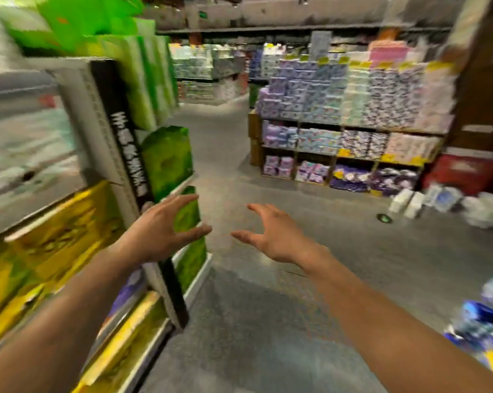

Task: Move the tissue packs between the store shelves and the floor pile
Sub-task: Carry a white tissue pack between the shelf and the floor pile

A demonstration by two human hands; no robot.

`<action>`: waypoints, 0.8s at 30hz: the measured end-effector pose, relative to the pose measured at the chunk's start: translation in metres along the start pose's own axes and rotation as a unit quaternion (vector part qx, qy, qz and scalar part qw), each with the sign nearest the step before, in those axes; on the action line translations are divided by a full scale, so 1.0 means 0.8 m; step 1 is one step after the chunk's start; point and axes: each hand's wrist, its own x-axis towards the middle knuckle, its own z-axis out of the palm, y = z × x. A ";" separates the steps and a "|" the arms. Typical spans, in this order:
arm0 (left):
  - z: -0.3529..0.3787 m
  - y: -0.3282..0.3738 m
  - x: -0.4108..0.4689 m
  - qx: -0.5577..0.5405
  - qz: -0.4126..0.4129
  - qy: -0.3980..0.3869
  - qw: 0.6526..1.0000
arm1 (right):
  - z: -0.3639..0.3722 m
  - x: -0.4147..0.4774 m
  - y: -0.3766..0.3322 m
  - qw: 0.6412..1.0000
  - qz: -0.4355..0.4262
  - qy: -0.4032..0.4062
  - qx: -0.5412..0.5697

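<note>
Both my arms reach forward over the grey floor and the view is motion-blurred. My left hand [160,231] is spread, fingers apart, holding nothing, in front of the end post [132,154] of the shelf on my left. My right hand [268,234] is also spread and holds nothing, over bare floor. Green tissue packs [166,160] and yellow packs [55,234] fill the left shelf. A pile of blue packs [483,324] lies on the floor at the right edge, below my right forearm.
Across the aisle stands a wooden shelf unit [353,129] stacked with purple, blue and pink packs. White packs and bags [438,202] lie on the floor beside it, near a red crate [466,171]. A small dark round object [384,218] sits on the floor.
</note>
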 end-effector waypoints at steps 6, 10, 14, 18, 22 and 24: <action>0.119 0.102 0.125 -0.032 0.053 -0.106 0.992 | -0.069 -0.017 0.174 0.991 0.133 0.009 -0.015; 0.184 0.138 0.202 -0.052 0.115 -0.155 0.980 | -0.092 -0.012 0.260 0.976 0.213 0.035 0.017; 0.245 0.160 0.297 -0.083 0.159 -0.195 0.964 | -0.095 0.011 0.328 0.958 0.278 0.057 0.030; 0.299 0.174 0.405 -0.106 0.216 -0.214 0.947 | -0.109 0.065 0.392 0.937 0.337 0.088 0.024; 0.327 0.172 0.516 -0.115 0.246 -0.247 0.930 | -0.132 0.128 0.437 0.910 0.393 0.125 0.046; 0.342 0.175 0.566 -0.118 0.263 -0.258 0.922 | -0.141 0.160 0.460 0.900 0.410 0.139 0.056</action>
